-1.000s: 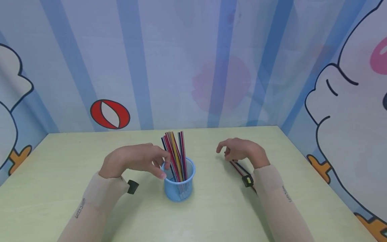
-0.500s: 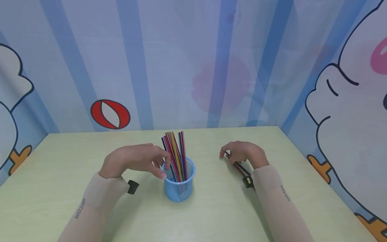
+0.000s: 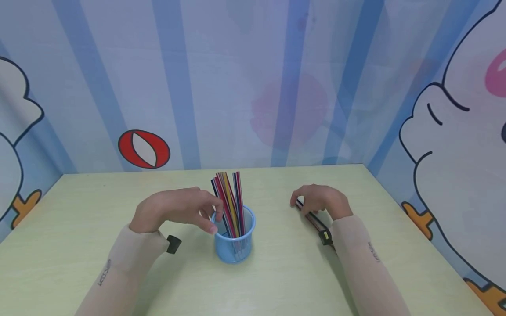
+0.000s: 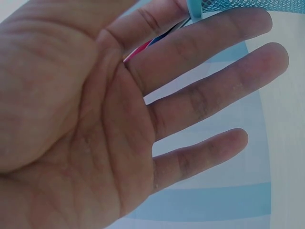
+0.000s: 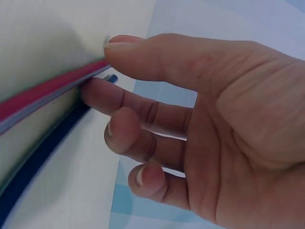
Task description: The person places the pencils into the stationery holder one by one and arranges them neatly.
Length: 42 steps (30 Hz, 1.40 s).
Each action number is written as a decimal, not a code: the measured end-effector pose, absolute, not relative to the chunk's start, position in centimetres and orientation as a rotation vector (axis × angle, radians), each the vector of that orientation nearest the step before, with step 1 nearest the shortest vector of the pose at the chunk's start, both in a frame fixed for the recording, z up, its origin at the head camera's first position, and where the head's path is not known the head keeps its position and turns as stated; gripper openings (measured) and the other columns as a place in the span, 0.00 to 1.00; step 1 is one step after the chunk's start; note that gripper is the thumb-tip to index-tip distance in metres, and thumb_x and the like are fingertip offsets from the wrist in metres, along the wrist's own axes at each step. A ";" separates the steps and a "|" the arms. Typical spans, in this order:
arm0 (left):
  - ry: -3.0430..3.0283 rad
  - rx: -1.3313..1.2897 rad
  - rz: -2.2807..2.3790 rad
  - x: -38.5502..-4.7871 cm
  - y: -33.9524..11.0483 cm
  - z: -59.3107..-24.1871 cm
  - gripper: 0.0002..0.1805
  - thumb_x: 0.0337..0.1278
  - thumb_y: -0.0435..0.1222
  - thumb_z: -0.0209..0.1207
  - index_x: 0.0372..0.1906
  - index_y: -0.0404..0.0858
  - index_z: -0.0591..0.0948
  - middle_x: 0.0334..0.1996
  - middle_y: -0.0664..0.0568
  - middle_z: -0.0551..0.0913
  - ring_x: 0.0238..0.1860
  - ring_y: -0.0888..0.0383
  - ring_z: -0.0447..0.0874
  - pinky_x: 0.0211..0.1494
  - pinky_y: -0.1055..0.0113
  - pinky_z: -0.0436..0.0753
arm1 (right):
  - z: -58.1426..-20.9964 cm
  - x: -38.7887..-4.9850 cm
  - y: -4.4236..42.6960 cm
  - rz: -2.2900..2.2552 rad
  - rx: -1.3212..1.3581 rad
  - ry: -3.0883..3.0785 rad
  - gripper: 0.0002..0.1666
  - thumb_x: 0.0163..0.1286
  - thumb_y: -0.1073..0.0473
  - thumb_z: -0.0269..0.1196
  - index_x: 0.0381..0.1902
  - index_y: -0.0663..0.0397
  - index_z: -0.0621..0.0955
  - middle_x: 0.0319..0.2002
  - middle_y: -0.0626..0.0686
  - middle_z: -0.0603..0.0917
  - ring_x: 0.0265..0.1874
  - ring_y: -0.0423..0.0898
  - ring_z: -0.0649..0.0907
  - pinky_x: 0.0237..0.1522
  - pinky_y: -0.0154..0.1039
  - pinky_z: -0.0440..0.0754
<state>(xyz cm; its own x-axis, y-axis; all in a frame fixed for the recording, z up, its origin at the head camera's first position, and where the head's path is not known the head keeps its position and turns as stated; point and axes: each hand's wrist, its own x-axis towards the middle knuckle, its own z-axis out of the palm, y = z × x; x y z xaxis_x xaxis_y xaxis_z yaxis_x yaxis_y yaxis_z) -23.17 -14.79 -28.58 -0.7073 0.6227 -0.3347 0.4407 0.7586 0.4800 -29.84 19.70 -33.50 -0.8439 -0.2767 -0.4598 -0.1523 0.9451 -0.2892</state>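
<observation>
A light blue mesh cup [image 3: 233, 251] stands upright on the table, with several thin striped pencil-like sticks [image 3: 233, 206] leaning in it. My left hand [image 3: 186, 208] holds the cup's left rim between thumb and index finger; its other fingers are stretched out in the left wrist view. To the right, my right hand [image 3: 318, 198] is low over more such sticks [image 3: 315, 220] on the table. In the right wrist view, thumb and index finger pinch the end of a pink and silver stick [image 5: 47, 88]. A dark blue stick [image 5: 43, 150] passes behind the index fingertip.
The pale yellow-green table [image 3: 272, 281] ends at a blue striped cloth backdrop [image 3: 221, 83], with cartoon figures printed at both sides. A small dark block [image 3: 173, 244] sits at the left cuff, another [image 3: 325, 237] at the right cuff.
My right hand has moved slightly right and down, and its index finger has drawn in toward the thumb at the sticks. The sticks beneath it lie closer together. The left hand and cup have stayed put.
</observation>
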 end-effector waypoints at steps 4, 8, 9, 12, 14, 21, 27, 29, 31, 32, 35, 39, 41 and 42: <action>2.474 0.802 0.508 -23.2 -14.8 -28.7 0.11 0.57 0.44 0.71 0.40 0.49 0.80 0.48 0.58 0.83 0.50 0.56 0.82 0.53 0.55 0.80 | -33.8 -29.9 19.4 -0.350 -0.332 2.579 0.22 0.68 0.68 0.63 0.54 0.38 0.80 0.43 0.55 0.76 0.20 0.44 0.67 0.26 0.39 0.68; 2.470 0.812 0.514 -23.2 -14.8 -28.7 0.11 0.57 0.44 0.71 0.40 0.49 0.80 0.48 0.57 0.84 0.50 0.56 0.82 0.52 0.55 0.81 | -34.0 -29.9 19.0 -0.370 -0.358 2.580 0.22 0.65 0.70 0.63 0.53 0.41 0.79 0.36 0.55 0.75 0.18 0.43 0.65 0.24 0.38 0.67; 2.468 0.815 0.515 -23.2 -14.8 -28.7 0.11 0.57 0.43 0.71 0.40 0.49 0.80 0.48 0.57 0.84 0.50 0.56 0.82 0.52 0.55 0.81 | -34.1 -29.9 18.9 -0.370 -0.364 2.583 0.23 0.65 0.70 0.64 0.53 0.41 0.79 0.36 0.55 0.75 0.18 0.43 0.65 0.24 0.38 0.67; 2.466 0.823 0.514 -23.2 -14.8 -28.7 0.11 0.57 0.44 0.71 0.40 0.50 0.80 0.48 0.57 0.84 0.50 0.56 0.83 0.52 0.55 0.81 | -34.3 -29.8 18.7 -0.366 -0.375 2.594 0.24 0.64 0.70 0.64 0.53 0.41 0.77 0.35 0.54 0.75 0.19 0.44 0.66 0.25 0.39 0.67; 2.468 0.824 0.511 -23.2 -14.8 -28.6 0.11 0.57 0.44 0.71 0.40 0.50 0.80 0.48 0.58 0.83 0.50 0.56 0.82 0.52 0.55 0.81 | -34.5 -29.8 18.5 -0.352 -0.384 2.603 0.24 0.65 0.69 0.64 0.54 0.40 0.76 0.33 0.54 0.75 0.20 0.44 0.67 0.27 0.39 0.67; 2.471 0.820 0.507 -23.1 -14.8 -28.6 0.11 0.57 0.44 0.70 0.41 0.49 0.80 0.48 0.58 0.83 0.50 0.56 0.82 0.51 0.56 0.80 | -34.8 -29.8 18.1 -0.291 -0.425 2.628 0.23 0.66 0.65 0.66 0.55 0.41 0.75 0.39 0.53 0.77 0.28 0.47 0.72 0.33 0.43 0.70; 2.472 0.800 0.506 -23.1 -14.8 -28.6 0.11 0.57 0.44 0.70 0.40 0.50 0.80 0.48 0.57 0.84 0.50 0.56 0.81 0.51 0.55 0.80 | -34.9 -30.0 18.0 -0.288 -0.473 2.617 0.18 0.66 0.66 0.66 0.50 0.43 0.76 0.42 0.52 0.77 0.28 0.47 0.71 0.33 0.43 0.70; 2.472 0.797 0.506 -23.1 -14.8 -28.6 0.11 0.57 0.45 0.71 0.40 0.50 0.80 0.48 0.58 0.83 0.50 0.56 0.81 0.51 0.55 0.80 | -35.0 -30.1 18.1 -0.287 -0.490 2.611 0.17 0.66 0.65 0.66 0.49 0.44 0.76 0.40 0.52 0.77 0.27 0.46 0.71 0.33 0.42 0.70; 2.471 0.797 0.508 -23.1 -14.8 -28.6 0.12 0.57 0.45 0.71 0.41 0.49 0.80 0.48 0.58 0.83 0.50 0.56 0.81 0.51 0.55 0.80 | -34.9 -30.1 18.1 -0.306 -0.503 2.605 0.16 0.65 0.65 0.67 0.48 0.45 0.76 0.36 0.51 0.76 0.26 0.45 0.69 0.32 0.41 0.68; 2.470 0.799 0.509 -23.1 -14.8 -28.6 0.12 0.57 0.45 0.71 0.41 0.49 0.80 0.47 0.58 0.83 0.50 0.56 0.81 0.51 0.55 0.80 | -34.9 -30.1 18.0 -0.321 -0.510 2.600 0.16 0.65 0.65 0.66 0.47 0.45 0.76 0.34 0.51 0.76 0.25 0.45 0.69 0.31 0.41 0.68; 2.467 0.808 0.512 -23.1 -14.9 -28.7 0.12 0.57 0.44 0.70 0.42 0.48 0.81 0.47 0.59 0.83 0.50 0.56 0.82 0.52 0.55 0.80 | -34.7 -30.1 17.9 -0.377 -0.540 2.586 0.16 0.65 0.64 0.67 0.48 0.46 0.75 0.27 0.50 0.76 0.22 0.43 0.68 0.29 0.40 0.67; 2.463 0.813 0.514 -23.1 -14.9 -28.7 0.12 0.57 0.44 0.70 0.42 0.47 0.81 0.47 0.59 0.84 0.50 0.56 0.83 0.52 0.55 0.81 | -34.3 -30.1 17.6 -0.452 -0.588 2.570 0.19 0.66 0.63 0.66 0.52 0.48 0.73 0.27 0.50 0.80 0.22 0.43 0.72 0.29 0.39 0.70; 2.461 0.812 0.517 -23.2 -14.9 -28.7 0.12 0.57 0.44 0.70 0.42 0.47 0.81 0.48 0.58 0.84 0.50 0.56 0.83 0.52 0.55 0.81 | -34.1 -30.1 17.4 -0.483 -0.616 2.566 0.20 0.66 0.64 0.64 0.54 0.49 0.73 0.28 0.51 0.82 0.23 0.44 0.73 0.30 0.40 0.72; 2.461 0.811 0.517 -23.2 -14.9 -28.7 0.12 0.57 0.44 0.70 0.42 0.47 0.81 0.48 0.58 0.84 0.50 0.55 0.83 0.52 0.55 0.81 | -33.9 -30.1 17.4 -0.490 -0.635 2.568 0.20 0.67 0.64 0.64 0.55 0.49 0.73 0.29 0.51 0.82 0.23 0.44 0.74 0.30 0.40 0.72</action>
